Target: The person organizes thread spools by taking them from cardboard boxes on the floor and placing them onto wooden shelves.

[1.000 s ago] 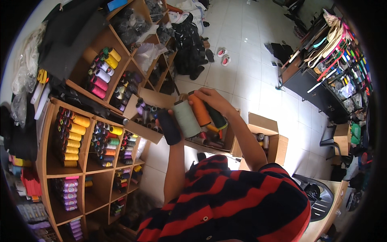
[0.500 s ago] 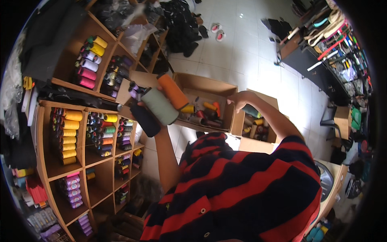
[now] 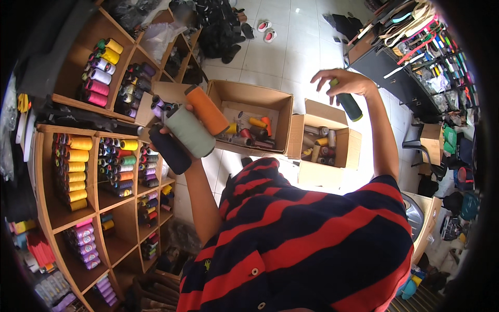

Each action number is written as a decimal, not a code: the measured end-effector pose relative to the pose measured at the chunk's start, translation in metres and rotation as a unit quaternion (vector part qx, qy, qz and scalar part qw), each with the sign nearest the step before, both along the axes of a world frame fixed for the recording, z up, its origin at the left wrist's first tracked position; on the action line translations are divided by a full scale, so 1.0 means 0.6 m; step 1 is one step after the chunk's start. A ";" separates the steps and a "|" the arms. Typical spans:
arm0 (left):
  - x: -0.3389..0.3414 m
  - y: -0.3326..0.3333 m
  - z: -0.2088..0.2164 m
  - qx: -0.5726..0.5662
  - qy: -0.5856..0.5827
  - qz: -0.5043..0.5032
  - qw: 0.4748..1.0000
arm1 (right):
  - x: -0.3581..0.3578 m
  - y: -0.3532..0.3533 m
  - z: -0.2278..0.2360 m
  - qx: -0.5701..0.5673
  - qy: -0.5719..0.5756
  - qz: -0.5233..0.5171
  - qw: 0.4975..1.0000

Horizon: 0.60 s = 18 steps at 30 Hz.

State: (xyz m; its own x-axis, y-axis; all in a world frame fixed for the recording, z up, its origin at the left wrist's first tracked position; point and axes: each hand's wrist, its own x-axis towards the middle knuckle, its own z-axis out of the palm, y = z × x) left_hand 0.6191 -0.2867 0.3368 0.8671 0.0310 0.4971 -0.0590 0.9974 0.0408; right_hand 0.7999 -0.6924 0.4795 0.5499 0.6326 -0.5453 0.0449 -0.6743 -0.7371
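Note:
Three large thread spools are gathered in my left hand (image 3: 194, 162), which is closed and mostly hidden behind them. They are an orange spool (image 3: 207, 110), a grey-green spool (image 3: 189, 131) and a dark navy spool (image 3: 170, 149), side by side and tilted. A dark green spool (image 3: 349, 105) hangs from my right hand (image 3: 347, 84), its lighter green top between thumb and fingers. That hand is up above the smaller open carton (image 3: 343, 153), beyond its far right corner. Inside this carton lie several brown, grey and yellow spools (image 3: 323, 144).
A larger open carton (image 3: 292, 112) with yellow, orange and red spools (image 3: 254, 132) stands left of the smaller one. Wooden cubby shelves (image 3: 96, 171) full of spools run along the left. At right are a dark cabinet (image 3: 377, 70) and a chair (image 3: 429, 156). Shoes (image 3: 269, 35) lie on the tiled floor.
My right hand has risen out of the smaller carton, bringing the dark green spool up and to the right. My left hand keeps its three spools. The whole view has shifted slightly.

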 end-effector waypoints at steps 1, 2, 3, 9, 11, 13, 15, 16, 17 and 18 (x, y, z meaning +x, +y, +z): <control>-0.006 0.002 0.001 0.008 0.003 -0.002 1.000 | -0.011 0.001 0.016 0.059 -0.018 -0.034 0.998; -0.012 0.003 0.002 0.002 -0.004 -0.012 1.000 | -0.022 0.003 0.030 0.119 -0.035 -0.066 0.990; -0.015 -0.001 0.006 -0.006 -0.013 -0.026 1.000 | -0.028 -0.001 0.039 0.115 -0.083 -0.082 0.987; -0.065 -0.001 0.010 -0.005 -0.032 -0.024 0.999 | -0.071 0.007 0.101 0.108 -0.366 -0.083 0.920; -0.094 0.000 0.016 -0.001 -0.032 -0.022 0.999 | -0.083 0.011 0.117 0.138 -0.479 -0.093 0.862; -0.123 0.004 0.017 -0.004 -0.027 -0.008 1.000 | -0.123 0.035 0.138 0.171 -0.503 -0.162 0.832; -0.152 0.008 0.019 -0.022 -0.012 0.000 1.000 | -0.155 0.048 0.160 0.236 -0.525 -0.207 0.791; -0.167 0.008 0.022 -0.041 -0.014 -0.003 0.999 | -0.171 0.048 0.176 0.260 -0.546 -0.196 0.772; -0.183 0.009 0.024 -0.060 -0.015 -0.005 0.998 | -0.182 0.042 0.186 0.306 -0.486 -0.242 0.782; -0.197 0.013 0.025 -0.038 -0.020 0.007 0.999 | -0.193 0.046 0.194 0.352 -0.420 -0.287 0.785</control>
State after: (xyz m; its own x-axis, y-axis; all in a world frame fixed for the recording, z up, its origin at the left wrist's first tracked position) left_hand 0.5012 -0.2792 0.3519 0.8457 0.0814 0.5274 -0.0721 0.9967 -0.0382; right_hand 0.6839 -0.6648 0.5958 0.8332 0.1298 0.5375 0.5529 -0.1995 -0.8090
